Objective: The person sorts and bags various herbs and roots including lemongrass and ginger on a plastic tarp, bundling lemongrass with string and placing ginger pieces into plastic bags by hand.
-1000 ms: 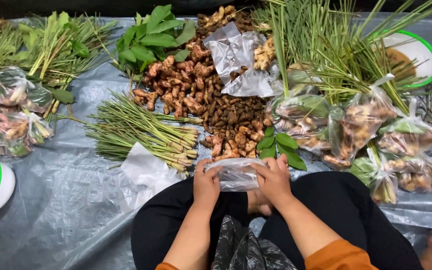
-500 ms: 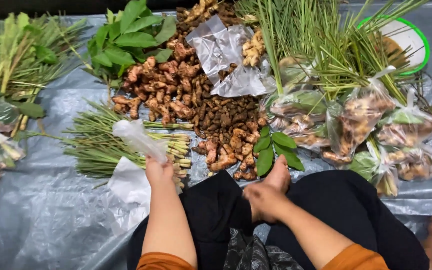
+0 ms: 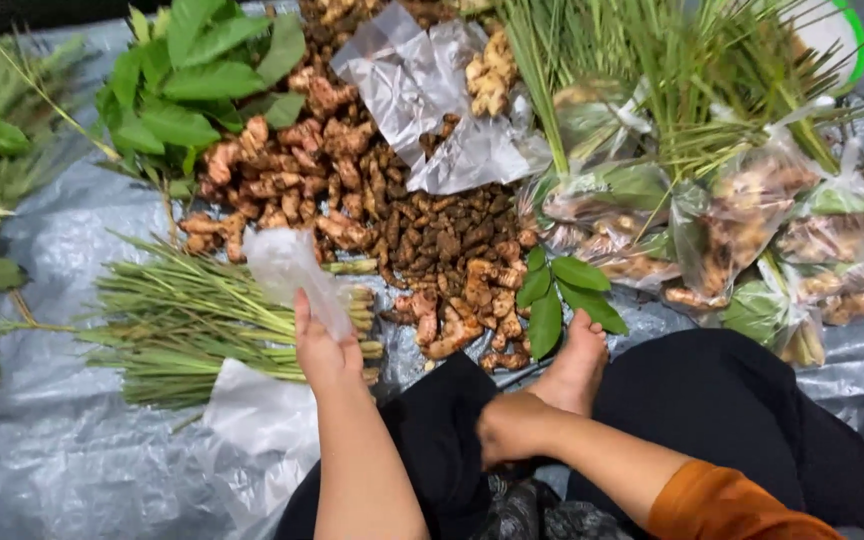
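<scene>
since half a second ago the left hand point(image 3: 324, 352) has stayed out over the lemongrass bundle point(image 3: 202, 320), fingers closed on a small clear plastic bag point(image 3: 290, 270) held upright. the right hand point(image 3: 514, 428) rests curled and empty on the black-clad lap beside a bare foot point(image 3: 577, 365). knotted clear bags of roots point(image 3: 752, 235) lie right; crumpled clear sheets point(image 3: 422, 105) sit atop the ginger pile point(image 3: 292, 180).

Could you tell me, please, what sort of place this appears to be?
Probably a floor-level produce-packing or market spot: a grey plastic sheet bears piles of brown ginger-like roots, bundled green lemongrass stalks and filled clear plastic bags. The seated person's left hand holds an empty clear bag.
</scene>
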